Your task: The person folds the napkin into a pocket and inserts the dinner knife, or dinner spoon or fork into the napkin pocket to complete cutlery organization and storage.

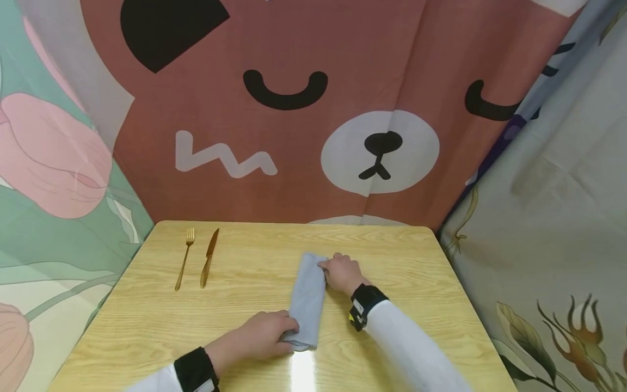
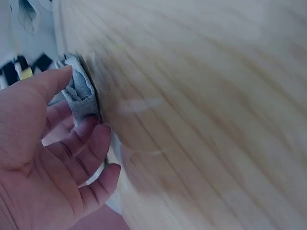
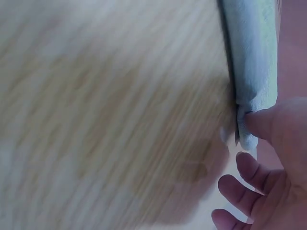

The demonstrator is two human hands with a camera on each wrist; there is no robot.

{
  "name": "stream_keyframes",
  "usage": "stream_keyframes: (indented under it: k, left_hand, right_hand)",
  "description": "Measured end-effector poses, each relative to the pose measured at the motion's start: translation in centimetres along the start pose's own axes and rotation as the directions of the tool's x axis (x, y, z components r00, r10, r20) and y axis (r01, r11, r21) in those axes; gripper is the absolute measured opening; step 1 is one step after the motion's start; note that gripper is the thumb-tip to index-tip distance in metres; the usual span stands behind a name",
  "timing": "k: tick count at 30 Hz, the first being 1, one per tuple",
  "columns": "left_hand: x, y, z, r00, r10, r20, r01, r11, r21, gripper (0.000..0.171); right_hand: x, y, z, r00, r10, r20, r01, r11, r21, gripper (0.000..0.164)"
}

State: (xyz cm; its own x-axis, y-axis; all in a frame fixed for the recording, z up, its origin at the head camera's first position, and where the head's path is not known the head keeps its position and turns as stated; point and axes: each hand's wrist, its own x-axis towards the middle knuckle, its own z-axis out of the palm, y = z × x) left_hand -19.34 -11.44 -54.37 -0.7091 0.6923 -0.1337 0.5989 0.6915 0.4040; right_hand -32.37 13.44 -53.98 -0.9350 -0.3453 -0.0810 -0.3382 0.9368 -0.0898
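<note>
A light blue-grey cloth (image 1: 308, 305), folded into a long narrow strip, lies on the wooden table. My left hand (image 1: 264, 333) holds its near end at the left corner. In the left wrist view the thumb of that left hand (image 2: 43, 139) lies at the layered end of the cloth (image 2: 79, 91), with fingertips at its lower edge. At the far right corner, my right hand (image 1: 343, 273) grips the cloth's edge. The right wrist view shows the right hand (image 3: 278, 163) with its thumb against the side of the cloth (image 3: 252, 57); the index finger is mostly hidden.
A gold fork (image 1: 185, 258) and a gold knife (image 1: 209, 258) lie side by side at the far left of the table (image 1: 392, 256). Behind the table hangs a brown bear-print curtain (image 1: 294, 179). Patterned curtains flank both sides.
</note>
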Motion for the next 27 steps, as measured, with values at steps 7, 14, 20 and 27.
stream_keyframes:
  k: [7, 14, 20, 27]
  left_hand:
    - [1.2, 2.8, 0.5, 0.999, -0.032, -0.03, 0.036, 0.986, 0.162, 0.02]
    - [3.0, 3.8, 1.0, 0.997, -0.007, -0.072, 0.028, 0.956, 0.291, 0.023]
    - [3.8, 4.2, 1.2, 0.999, 0.005, 0.041, -0.015, 0.968, 0.252, 0.039]
    - [3.0, 5.0, 0.9, 0.994, 0.032, 0.108, -0.06, 0.962, 0.267, 0.058]
  right_hand:
    - [1.1, -1.1, 0.1, 0.995, 0.024, 0.094, -0.028, 0.999, 0.036, 0.041]
    - [1.3, -1.3, 0.7, 0.993, 0.048, 0.109, -0.054, 0.997, 0.055, 0.045]
    - [1.0, -1.4, 1.0, 0.994, 0.015, 0.107, -0.024, 0.997, 0.08, 0.048]
    - [0.6, -1.2, 1.1, 0.997, 0.006, 0.078, -0.012, 0.997, 0.081, 0.048]
